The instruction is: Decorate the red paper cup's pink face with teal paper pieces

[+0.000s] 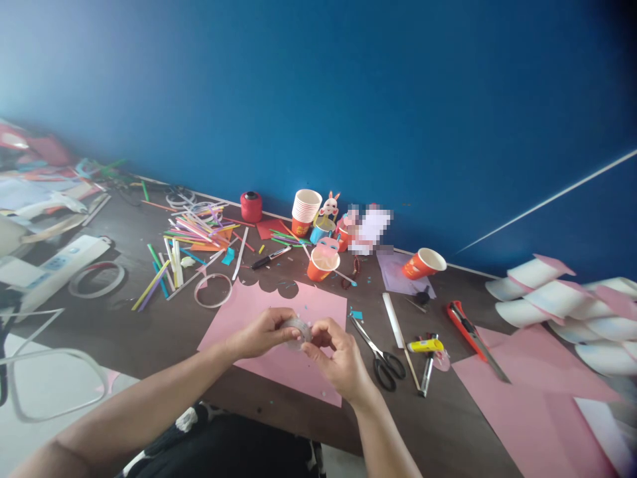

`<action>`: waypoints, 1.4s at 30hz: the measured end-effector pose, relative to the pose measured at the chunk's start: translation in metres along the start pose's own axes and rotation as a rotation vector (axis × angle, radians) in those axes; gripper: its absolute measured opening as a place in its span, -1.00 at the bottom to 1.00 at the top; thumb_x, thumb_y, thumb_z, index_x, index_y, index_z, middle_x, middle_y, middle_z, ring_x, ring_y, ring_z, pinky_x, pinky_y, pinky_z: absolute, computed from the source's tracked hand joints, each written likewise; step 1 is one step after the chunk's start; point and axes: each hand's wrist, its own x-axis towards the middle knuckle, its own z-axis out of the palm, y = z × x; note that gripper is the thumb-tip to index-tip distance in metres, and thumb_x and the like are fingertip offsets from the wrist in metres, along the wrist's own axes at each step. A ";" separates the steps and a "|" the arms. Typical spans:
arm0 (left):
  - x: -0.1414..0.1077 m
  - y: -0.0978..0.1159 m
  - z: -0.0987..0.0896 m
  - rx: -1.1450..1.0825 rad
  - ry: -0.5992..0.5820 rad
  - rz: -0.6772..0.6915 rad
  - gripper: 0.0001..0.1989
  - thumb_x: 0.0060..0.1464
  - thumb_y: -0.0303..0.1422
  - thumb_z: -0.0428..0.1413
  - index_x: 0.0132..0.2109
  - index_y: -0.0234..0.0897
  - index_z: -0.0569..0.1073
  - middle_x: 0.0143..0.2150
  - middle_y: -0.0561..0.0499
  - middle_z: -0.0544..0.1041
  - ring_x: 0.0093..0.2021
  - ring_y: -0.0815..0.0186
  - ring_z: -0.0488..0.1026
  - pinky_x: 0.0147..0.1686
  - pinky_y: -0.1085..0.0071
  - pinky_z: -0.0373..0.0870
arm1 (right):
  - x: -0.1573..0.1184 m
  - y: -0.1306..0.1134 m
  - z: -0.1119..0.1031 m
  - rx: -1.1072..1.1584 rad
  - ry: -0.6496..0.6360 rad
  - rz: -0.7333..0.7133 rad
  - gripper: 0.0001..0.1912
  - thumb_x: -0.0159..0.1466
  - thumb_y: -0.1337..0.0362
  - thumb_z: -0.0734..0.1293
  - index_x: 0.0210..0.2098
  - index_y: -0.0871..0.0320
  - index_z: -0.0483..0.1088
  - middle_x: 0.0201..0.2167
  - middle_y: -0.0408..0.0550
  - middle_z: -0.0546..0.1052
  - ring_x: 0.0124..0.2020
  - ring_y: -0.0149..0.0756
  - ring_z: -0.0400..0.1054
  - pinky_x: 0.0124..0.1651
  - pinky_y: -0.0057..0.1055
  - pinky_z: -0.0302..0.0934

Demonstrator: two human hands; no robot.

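Between my two hands is a small roll of clear tape, held above a sheet of pink paper. My left hand grips the roll from the left, thumb and fingers closed on it. On the roll's right edge, the thumb and fingertips of my right hand pinch together; whether a tape end is between them is too small to make out. Scalloped cuts run along the pink sheet's far edge. Black-handled scissors lie just right of my right hand.
Paper cups stand stacked near the blue wall, beside decorated cups. Coloured strips lie scattered at left. A red utility knife, a yellow glue stick and a tipped cup are at right.
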 end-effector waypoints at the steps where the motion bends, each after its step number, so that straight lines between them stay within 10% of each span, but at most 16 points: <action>1: 0.000 0.000 0.000 0.002 -0.005 0.004 -0.67 0.03 -0.16 0.01 -0.44 -0.38 0.30 -0.56 0.13 0.14 -0.52 0.48 0.07 -0.53 0.53 0.03 | 0.000 0.000 0.000 0.011 -0.002 -0.001 -0.81 0.16 0.24 0.28 -0.24 0.13 0.23 -0.48 -0.18 0.36 -0.49 -0.46 0.24 -0.39 -0.52 0.17; 42: -0.001 -0.002 -0.001 -0.016 -0.018 -0.005 -0.68 0.04 -0.16 0.00 -0.41 -0.39 0.32 -0.54 0.12 0.18 -0.51 0.47 0.11 -0.51 0.52 0.06 | -0.003 0.013 0.007 0.030 -0.003 -0.026 -0.85 0.19 0.24 0.25 -0.24 0.11 0.24 -0.53 -0.19 0.35 -0.53 -0.44 0.28 -0.41 -0.49 0.21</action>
